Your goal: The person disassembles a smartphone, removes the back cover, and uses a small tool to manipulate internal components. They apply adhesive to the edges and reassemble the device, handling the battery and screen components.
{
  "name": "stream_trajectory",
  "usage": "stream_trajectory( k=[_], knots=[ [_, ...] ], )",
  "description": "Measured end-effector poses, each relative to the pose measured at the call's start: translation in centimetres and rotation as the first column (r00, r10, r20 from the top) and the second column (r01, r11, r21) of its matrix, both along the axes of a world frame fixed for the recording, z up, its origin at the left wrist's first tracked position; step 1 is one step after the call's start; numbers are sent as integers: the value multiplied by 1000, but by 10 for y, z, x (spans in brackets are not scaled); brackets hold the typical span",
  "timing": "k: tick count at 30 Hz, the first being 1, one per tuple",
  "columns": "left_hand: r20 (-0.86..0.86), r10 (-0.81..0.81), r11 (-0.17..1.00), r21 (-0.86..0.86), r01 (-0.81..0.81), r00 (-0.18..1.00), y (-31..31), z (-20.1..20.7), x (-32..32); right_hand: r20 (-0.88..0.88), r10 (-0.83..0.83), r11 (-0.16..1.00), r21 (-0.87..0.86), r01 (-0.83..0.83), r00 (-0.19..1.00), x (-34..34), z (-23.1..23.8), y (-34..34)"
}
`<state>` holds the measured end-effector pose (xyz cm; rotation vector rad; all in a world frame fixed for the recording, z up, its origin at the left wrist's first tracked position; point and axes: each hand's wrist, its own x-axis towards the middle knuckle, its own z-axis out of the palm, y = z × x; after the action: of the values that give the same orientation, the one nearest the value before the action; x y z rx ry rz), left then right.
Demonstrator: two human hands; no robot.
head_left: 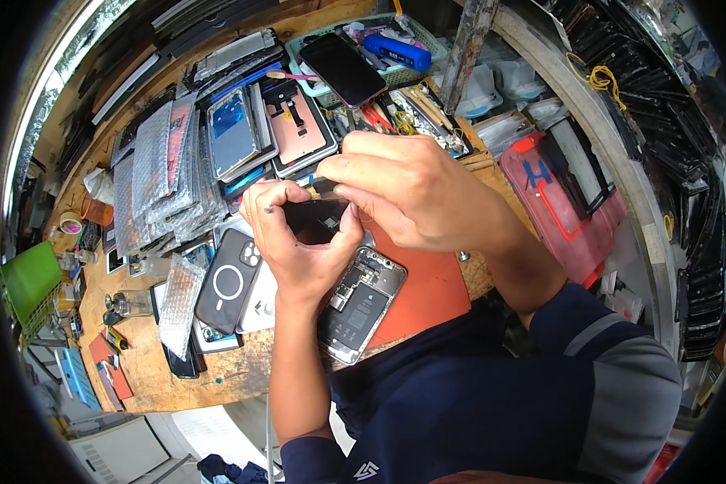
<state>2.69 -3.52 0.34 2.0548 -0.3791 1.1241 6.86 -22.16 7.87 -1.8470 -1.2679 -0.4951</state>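
Observation:
My left hand grips a dark phone screen panel by its edges, thumb on one side and fingers on the other. At the panel's upper edge, the closed fingertips of my right hand pinch a small dark piece; its kind cannot be made out. Below both hands lies an opened phone, with its black battery and circuit board exposed. It overlaps an orange-red mat. Left of my left wrist is a black phone case with a white ring, beside a strip of bubble wrap.
Bubble-wrapped panels are stacked at the left. Behind my hands are tablet parts and a green basket with a black phone on its edge. A wooden post and red tray stand right. A glass jar is left.

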Motion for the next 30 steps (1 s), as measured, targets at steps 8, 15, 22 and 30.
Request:
stream_trajectory(
  k=[8, 15, 22, 30],
  knots=[
    [-33, 9, 1000, -13, -9, 999, 1, 1, -2, -49, -7, 997, 83, 11, 999, 3, -11, 2],
    [49, 33, 999, 17, -34, 998, 3, 5, -1, -73, -9, 992, 126, 18, 997, 5, -20, 9],
    [113, 34, 992, 118, -47, 993, 8, 4, -5, -82, -38, 985, 164, 51, 996, 0, -31, 16],
    [217, 91, 966, 217, -139, 972, 6, 4, -13, -110, -22, 960, 275, 51, 994, -5, -36, 26]
  ],
)
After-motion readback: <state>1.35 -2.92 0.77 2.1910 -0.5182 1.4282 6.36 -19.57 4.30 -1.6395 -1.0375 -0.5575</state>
